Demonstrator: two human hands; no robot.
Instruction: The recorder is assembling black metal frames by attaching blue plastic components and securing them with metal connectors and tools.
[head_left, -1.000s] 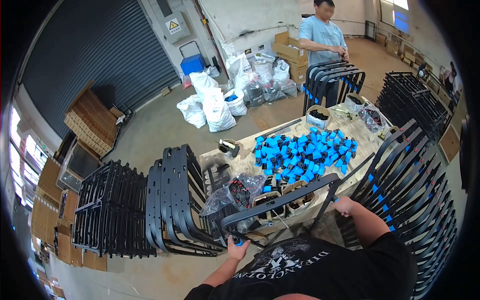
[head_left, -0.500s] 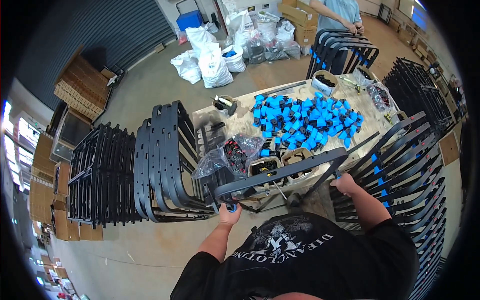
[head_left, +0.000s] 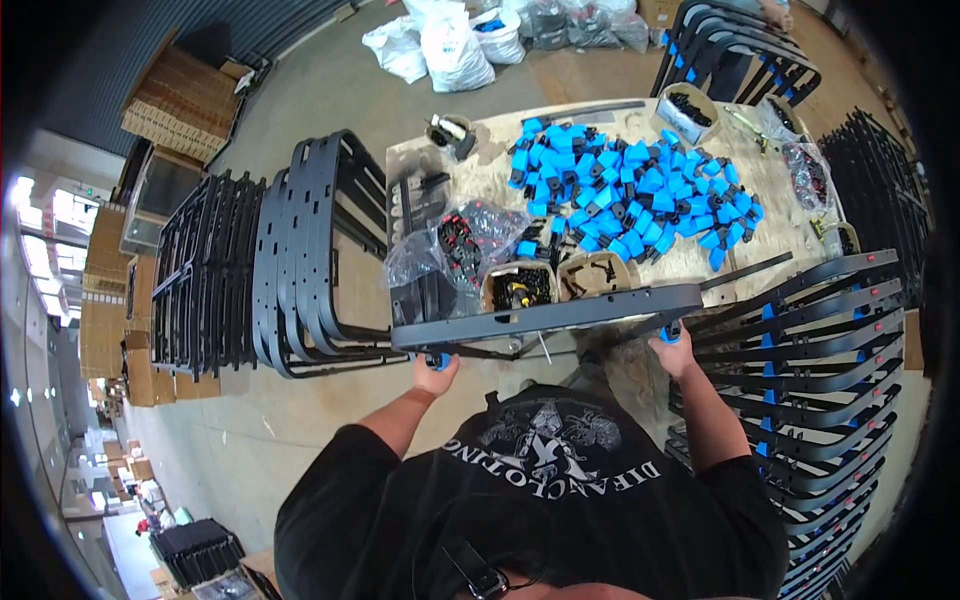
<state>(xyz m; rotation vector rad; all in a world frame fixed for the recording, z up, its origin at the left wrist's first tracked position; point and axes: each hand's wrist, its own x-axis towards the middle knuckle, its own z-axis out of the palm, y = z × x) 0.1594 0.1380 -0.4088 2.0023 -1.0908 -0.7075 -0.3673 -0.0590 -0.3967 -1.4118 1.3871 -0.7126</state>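
A black bent-tube metal frame [head_left: 555,312] lies across in front of me, along the near edge of the wooden table [head_left: 770,262]. My left hand [head_left: 437,374] is closed round its left end, and my right hand [head_left: 674,352] grips the right end. Blue plastic shows at both grips: a blue piece [head_left: 670,331] at the right hand and another by the left. The fingers are partly hidden behind the frame. Just beyond the bar sit a box of small black parts [head_left: 519,288] with a yellow-handled tool in it and a second open box [head_left: 592,276].
A big pile of blue-and-black plastic caps [head_left: 630,190] covers the table's middle. Similar black frames stand stacked at left [head_left: 300,250] and right [head_left: 810,400]. A clear bag of red and black parts [head_left: 462,248] lies at the table's left. Another person's hand [head_left: 778,14] shows beyond.
The frame has turned from a slant to nearly level, its left end rising. My hands stay on both ends. The view has tipped lower, so the far person is mostly out of sight.
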